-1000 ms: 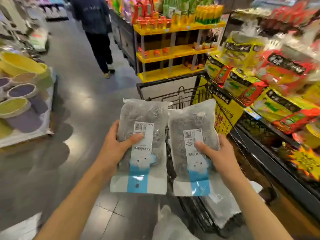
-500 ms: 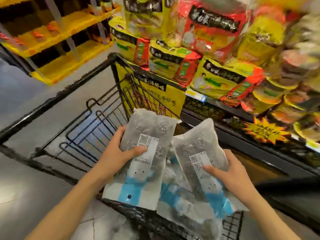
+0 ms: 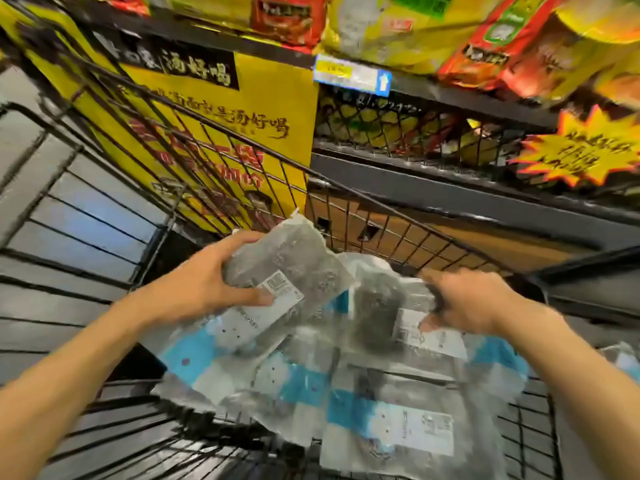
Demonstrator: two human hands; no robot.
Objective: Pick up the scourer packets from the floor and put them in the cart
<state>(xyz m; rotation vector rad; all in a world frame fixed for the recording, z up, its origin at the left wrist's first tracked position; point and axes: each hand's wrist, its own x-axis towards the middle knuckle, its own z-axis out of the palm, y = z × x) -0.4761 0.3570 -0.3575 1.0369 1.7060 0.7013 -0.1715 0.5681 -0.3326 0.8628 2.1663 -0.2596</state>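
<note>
Both my hands are down inside the black wire cart (image 3: 242,140). My left hand (image 3: 204,282) grips a clear scourer packet (image 3: 291,268) with grey steel wool and a white label, held just above the pile. My right hand (image 3: 471,299) holds a second scourer packet (image 3: 377,306), thumb on its white label, low against the heap. Several more scourer packets (image 3: 381,410) with blue and white bands lie stacked in the cart's bottom. The picture is blurred by motion.
A shop shelf (image 3: 450,188) runs along the cart's far right side, stacked with yellow and red noodle packs (image 3: 398,22). A yellow display sign (image 3: 225,109) stands behind the cart's wire wall. Grey floor (image 3: 86,209) shows through the bars on the left.
Both hands have dropped from above the cart rim down into the basket, carrying one packet each. The view has tilted down and closer to the pile of packets.
</note>
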